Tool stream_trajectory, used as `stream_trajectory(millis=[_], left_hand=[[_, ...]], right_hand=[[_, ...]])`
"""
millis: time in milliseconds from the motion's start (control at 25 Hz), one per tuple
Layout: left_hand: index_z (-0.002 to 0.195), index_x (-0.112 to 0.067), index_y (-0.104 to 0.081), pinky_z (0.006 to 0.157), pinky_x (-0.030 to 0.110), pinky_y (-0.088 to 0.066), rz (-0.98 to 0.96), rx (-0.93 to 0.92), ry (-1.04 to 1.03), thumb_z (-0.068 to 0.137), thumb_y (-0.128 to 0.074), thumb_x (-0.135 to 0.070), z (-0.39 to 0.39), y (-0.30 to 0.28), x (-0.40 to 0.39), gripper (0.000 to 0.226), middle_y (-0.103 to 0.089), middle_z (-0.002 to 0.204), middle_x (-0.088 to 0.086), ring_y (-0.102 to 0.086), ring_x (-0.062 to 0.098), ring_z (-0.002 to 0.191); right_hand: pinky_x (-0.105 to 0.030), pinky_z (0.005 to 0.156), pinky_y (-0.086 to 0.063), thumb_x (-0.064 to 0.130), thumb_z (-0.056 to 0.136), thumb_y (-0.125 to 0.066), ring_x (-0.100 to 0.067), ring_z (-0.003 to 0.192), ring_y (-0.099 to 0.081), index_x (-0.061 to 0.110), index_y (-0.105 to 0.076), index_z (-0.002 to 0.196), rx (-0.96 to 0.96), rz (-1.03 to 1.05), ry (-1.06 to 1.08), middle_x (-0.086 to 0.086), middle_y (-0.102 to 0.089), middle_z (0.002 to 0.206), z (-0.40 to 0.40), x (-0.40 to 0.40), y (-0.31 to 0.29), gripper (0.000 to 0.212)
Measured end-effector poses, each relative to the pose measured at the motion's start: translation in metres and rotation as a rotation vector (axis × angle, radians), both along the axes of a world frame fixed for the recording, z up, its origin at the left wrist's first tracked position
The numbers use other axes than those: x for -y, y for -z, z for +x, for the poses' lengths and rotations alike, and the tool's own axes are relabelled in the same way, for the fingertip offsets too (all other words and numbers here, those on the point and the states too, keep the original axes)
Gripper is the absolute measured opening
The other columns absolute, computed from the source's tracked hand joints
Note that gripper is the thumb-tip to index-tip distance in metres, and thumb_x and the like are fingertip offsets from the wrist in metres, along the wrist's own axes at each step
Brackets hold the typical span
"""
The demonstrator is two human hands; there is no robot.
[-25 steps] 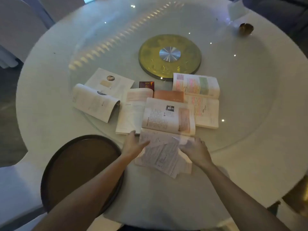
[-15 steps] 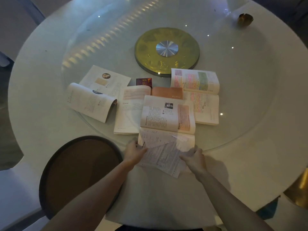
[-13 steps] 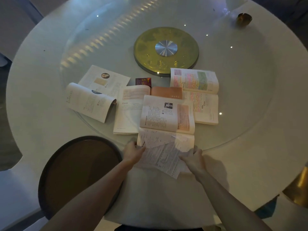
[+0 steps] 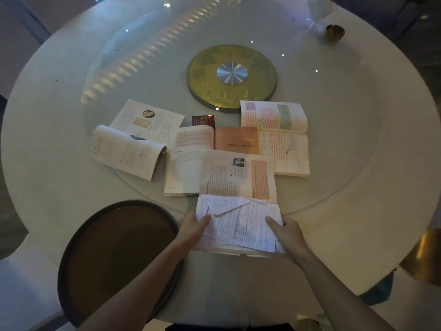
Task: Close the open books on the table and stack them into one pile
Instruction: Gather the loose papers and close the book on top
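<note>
Several open books lie spread on the round white table [image 4: 358, 211]. Nearest me is an open book [image 4: 238, 177] whose lower half carries loose printed sheets [image 4: 241, 225]. My left hand [image 4: 192, 226] grips the sheets' left edge and my right hand [image 4: 285, 231] grips their right edge. Behind it lie an open book with an orange page [image 4: 191, 151], a highlighted open book [image 4: 281, 137] to the right, and a book with curled pages [image 4: 133, 144] to the left.
A dark round tray [image 4: 114, 254] sits at the near left table edge under my left forearm. A gold disc [image 4: 231, 77] marks the centre of the glass turntable. A small red box [image 4: 203, 120] lies among the books. A brass cup [image 4: 334, 32] stands far right.
The loose sheets have been drawn into a squarer bundle toward me. My hands slid from on top of the paper to its left and right edges.
</note>
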State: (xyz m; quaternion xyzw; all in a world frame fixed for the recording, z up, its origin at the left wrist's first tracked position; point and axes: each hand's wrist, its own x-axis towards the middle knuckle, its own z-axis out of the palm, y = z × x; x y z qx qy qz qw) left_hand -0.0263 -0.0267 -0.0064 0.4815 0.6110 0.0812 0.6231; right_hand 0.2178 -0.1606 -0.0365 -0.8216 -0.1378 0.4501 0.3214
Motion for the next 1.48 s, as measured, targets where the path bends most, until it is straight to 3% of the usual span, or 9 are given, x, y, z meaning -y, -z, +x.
stream_trajectory(millis=[280,600,720,840,960,1080,1240,1360,1480], left_hand=[[0.117,-0.006,-0.069,0.080,0.042,-0.065,-0.171,-0.004,-0.020,0.096,-0.063,-0.016,-0.019,0.011,0.011,0.024,-0.079,0.102,0.011,-0.078,0.027,0.090],[0.118,0.004,-0.058,0.045,0.019,-0.054,-0.593,0.176,-0.217,0.096,-0.063,-0.013,-0.007,-0.013,-0.017,0.028,-0.074,0.071,0.015,-0.069,0.016,0.051],[0.120,0.005,-0.056,0.035,0.021,-0.051,-0.646,0.219,-0.379,0.099,-0.058,-0.012,0.004,-0.023,-0.027,0.027,-0.070,0.089,0.020,-0.069,0.018,0.054],[0.122,0.001,-0.063,0.037,0.018,-0.051,-0.728,0.371,-0.442,0.094,-0.065,-0.030,0.008,-0.009,-0.038,0.042,-0.070,0.102,0.015,-0.065,0.015,0.060],[0.099,-0.004,-0.067,0.039,0.020,-0.044,-0.741,0.347,-0.543,0.083,-0.065,-0.060,0.015,0.003,-0.042,0.059,-0.063,0.077,0.004,-0.059,0.016,0.058],[0.107,-0.003,-0.065,0.045,0.024,-0.045,-0.686,0.166,-0.614,0.090,-0.046,-0.071,0.022,0.011,-0.031,0.073,-0.068,0.088,0.012,-0.066,0.024,0.069],[0.110,-0.001,-0.057,0.039,0.021,-0.048,-0.708,0.085,-0.605,0.093,-0.060,-0.050,0.036,0.026,0.001,0.052,-0.064,0.088,0.015,-0.064,0.025,0.063],[0.112,-0.003,-0.057,0.047,0.026,-0.054,-0.708,0.074,-0.552,0.092,-0.065,-0.035,0.056,0.035,0.028,0.039,-0.064,0.093,0.015,-0.066,0.023,0.063],[0.108,-0.004,-0.062,0.058,0.032,-0.061,-0.639,0.170,-0.575,0.098,-0.062,-0.027,0.074,0.041,0.043,0.025,-0.064,0.102,0.015,-0.068,0.024,0.077]], right_hand=[[-0.029,0.060,-0.050,0.025,0.098,-0.068,-0.017,0.079,-0.070,0.011,-0.069,0.089,-0.038,-0.039,0.092,-0.006,-0.076,0.094,-0.013,0.013,-0.018,0.016],[-0.028,0.054,-0.047,0.007,0.090,-0.075,-0.024,0.072,-0.064,0.000,-0.066,0.092,-0.156,-0.110,0.058,-0.016,-0.070,0.090,0.030,-0.015,-0.028,0.011],[-0.028,0.045,-0.051,0.004,0.089,-0.073,-0.029,0.065,-0.065,-0.007,-0.073,0.105,-0.235,-0.191,0.093,-0.026,-0.072,0.094,0.045,-0.044,-0.029,0.020],[-0.028,0.042,-0.054,0.005,0.092,-0.071,-0.024,0.054,-0.066,-0.008,-0.075,0.101,-0.370,-0.222,0.091,-0.020,-0.077,0.080,0.055,-0.064,-0.032,0.016],[-0.033,0.056,-0.056,0.026,0.095,-0.072,-0.019,0.058,-0.063,-0.002,-0.070,0.100,-0.425,-0.203,0.074,-0.013,-0.071,0.076,0.062,-0.084,-0.037,0.029],[-0.030,0.053,-0.058,0.057,0.098,-0.054,-0.019,0.053,-0.064,0.005,-0.069,0.100,-0.322,-0.300,-0.036,-0.018,-0.076,0.082,0.071,-0.101,-0.030,0.055],[-0.035,0.060,-0.059,0.042,0.098,-0.050,-0.027,0.052,-0.065,0.004,-0.071,0.089,0.097,-0.333,-0.287,-0.015,-0.073,0.069,0.086,-0.118,-0.015,0.044],[-0.042,0.077,-0.058,0.028,0.102,-0.044,-0.035,0.087,-0.068,0.007,-0.069,0.109,0.632,-0.179,-0.582,-0.015,-0.073,0.100,0.083,-0.140,-0.014,0.034],[-0.046,0.101,-0.047,0.025,0.105,-0.043,-0.036,0.125,-0.055,0.004,-0.055,0.139,0.605,0.018,-0.904,-0.018,-0.058,0.138,0.065,-0.172,-0.012,0.041]])
